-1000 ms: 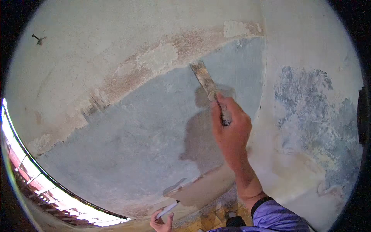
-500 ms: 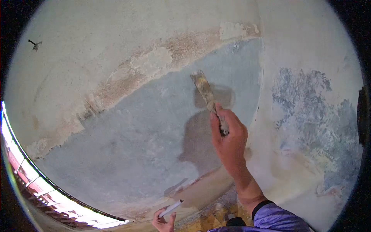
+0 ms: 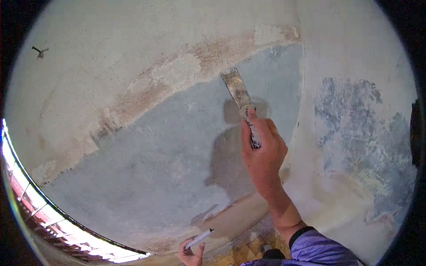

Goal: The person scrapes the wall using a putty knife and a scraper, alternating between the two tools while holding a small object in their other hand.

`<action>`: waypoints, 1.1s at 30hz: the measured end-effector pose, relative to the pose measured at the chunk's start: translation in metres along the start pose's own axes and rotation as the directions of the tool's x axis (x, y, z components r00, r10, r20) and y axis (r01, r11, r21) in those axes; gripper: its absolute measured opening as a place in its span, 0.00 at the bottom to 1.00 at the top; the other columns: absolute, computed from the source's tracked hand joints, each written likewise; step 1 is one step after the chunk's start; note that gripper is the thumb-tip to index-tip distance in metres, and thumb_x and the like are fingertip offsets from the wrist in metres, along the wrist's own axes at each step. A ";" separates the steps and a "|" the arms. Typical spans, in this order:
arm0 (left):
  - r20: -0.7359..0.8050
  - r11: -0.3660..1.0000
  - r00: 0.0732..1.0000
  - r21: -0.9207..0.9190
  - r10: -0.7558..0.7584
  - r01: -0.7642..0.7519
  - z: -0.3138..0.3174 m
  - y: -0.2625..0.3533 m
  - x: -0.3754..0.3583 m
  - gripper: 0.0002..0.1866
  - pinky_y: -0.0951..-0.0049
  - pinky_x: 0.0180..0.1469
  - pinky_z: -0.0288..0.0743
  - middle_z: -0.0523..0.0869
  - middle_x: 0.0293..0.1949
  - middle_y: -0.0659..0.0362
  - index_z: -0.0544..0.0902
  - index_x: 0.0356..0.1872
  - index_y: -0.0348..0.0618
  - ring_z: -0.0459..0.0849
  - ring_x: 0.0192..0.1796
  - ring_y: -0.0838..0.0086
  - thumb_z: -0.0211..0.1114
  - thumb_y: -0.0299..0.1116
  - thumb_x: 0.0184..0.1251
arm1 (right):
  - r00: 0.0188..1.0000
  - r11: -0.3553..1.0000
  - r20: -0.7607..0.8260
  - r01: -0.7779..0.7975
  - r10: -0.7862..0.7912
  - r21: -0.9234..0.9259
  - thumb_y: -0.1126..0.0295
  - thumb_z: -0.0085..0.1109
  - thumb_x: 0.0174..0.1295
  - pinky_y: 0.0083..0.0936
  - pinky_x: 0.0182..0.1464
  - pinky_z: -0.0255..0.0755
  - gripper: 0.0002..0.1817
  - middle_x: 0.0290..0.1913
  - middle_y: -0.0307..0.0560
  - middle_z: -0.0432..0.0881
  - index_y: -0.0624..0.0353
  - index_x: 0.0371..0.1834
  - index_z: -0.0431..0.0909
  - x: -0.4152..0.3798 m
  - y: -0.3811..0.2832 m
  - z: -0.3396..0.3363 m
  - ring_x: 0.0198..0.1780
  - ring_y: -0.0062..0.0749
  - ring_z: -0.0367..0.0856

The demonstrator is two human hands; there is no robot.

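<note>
My right hand (image 3: 265, 148) is closed round the handle of a putty knife (image 3: 236, 86), thumb lying along its neck. The worn, stained blade points up and meets the wall (image 3: 173, 133) near the border between the grey-blue patch and the rough brownish strip (image 3: 222, 52). Low in the view, my left hand (image 3: 191, 252) grips a slim whitish bar with a dark tip (image 3: 199, 238); its exact kind does not show. That hand is apart from the wall's scraped area, and part of it is cut off by the frame's bottom edge.
A nail (image 3: 39, 50) sticks out of the wall at upper left. Right of the corner, another wall carries a mottled blue-grey patch (image 3: 346, 115). A bright opening with bars (image 3: 57, 226) lies at lower left. A dark object (image 3: 416, 133) stands at the right edge.
My right hand and the putty knife have moved upward, and the blade now shows more of its flat face. My left hand has shifted slightly to the right with the whitish bar.
</note>
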State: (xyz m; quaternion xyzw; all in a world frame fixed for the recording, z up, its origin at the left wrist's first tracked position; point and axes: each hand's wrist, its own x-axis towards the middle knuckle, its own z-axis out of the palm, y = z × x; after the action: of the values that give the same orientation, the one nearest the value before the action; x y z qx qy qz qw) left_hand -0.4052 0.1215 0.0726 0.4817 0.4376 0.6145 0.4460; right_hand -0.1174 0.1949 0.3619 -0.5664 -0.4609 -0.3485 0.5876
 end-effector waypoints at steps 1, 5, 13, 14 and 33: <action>0.010 1.000 1.000 -0.004 -0.012 0.012 0.000 0.002 0.003 0.27 0.60 0.65 0.69 0.80 0.53 0.53 0.75 0.54 0.38 0.77 0.59 0.64 0.75 0.18 0.51 | 1.000 1.000 -0.011 0.011 -0.011 -0.025 0.63 0.63 0.63 0.35 0.26 0.73 0.16 0.34 0.44 0.81 0.50 0.54 0.80 0.003 -0.002 0.000 0.28 0.39 0.82; 0.015 1.000 1.000 0.022 -0.012 0.012 -0.005 0.005 0.002 0.27 0.61 0.65 0.69 0.80 0.52 0.53 0.76 0.53 0.38 0.77 0.59 0.64 0.77 0.19 0.50 | 1.000 0.997 -0.013 -0.003 0.002 -0.081 0.66 0.64 0.62 0.31 0.26 0.73 0.17 0.35 0.43 0.81 0.50 0.55 0.80 -0.011 -0.003 0.002 0.28 0.36 0.82; -0.012 0.992 1.000 0.125 0.009 -0.008 -0.017 -0.005 0.002 0.28 0.62 0.65 0.68 0.80 0.52 0.54 0.77 0.52 0.40 0.77 0.58 0.67 0.79 0.22 0.48 | 0.999 0.988 -0.038 0.018 -0.024 -0.152 0.70 0.67 0.59 0.26 0.26 0.74 0.18 0.37 0.42 0.82 0.50 0.54 0.81 -0.009 -0.012 0.002 0.30 0.32 0.84; 0.002 0.994 0.999 0.099 0.045 -0.045 -0.020 -0.009 0.002 0.28 0.62 0.64 0.68 0.80 0.51 0.55 0.77 0.52 0.40 0.77 0.58 0.67 0.79 0.22 0.48 | 0.998 0.985 -0.044 0.026 -0.034 -0.171 0.70 0.67 0.59 0.26 0.26 0.74 0.18 0.37 0.42 0.82 0.50 0.54 0.81 -0.011 -0.012 0.002 0.30 0.32 0.84; -0.025 0.993 0.997 0.093 0.072 -0.070 -0.029 -0.006 0.002 0.27 0.62 0.63 0.69 0.80 0.50 0.54 0.77 0.51 0.40 0.77 0.56 0.67 0.78 0.20 0.48 | 0.991 0.963 -0.075 0.089 -0.112 -0.255 0.70 0.66 0.60 0.26 0.24 0.73 0.17 0.39 0.40 0.81 0.50 0.54 0.81 -0.012 -0.012 0.009 0.27 0.31 0.83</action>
State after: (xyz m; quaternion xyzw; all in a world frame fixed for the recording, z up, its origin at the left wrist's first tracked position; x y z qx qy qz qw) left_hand -0.4333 0.1213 0.0631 0.5083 0.4543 0.6158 0.3950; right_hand -0.1336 0.2015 0.3543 -0.5960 -0.4148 -0.4582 0.5126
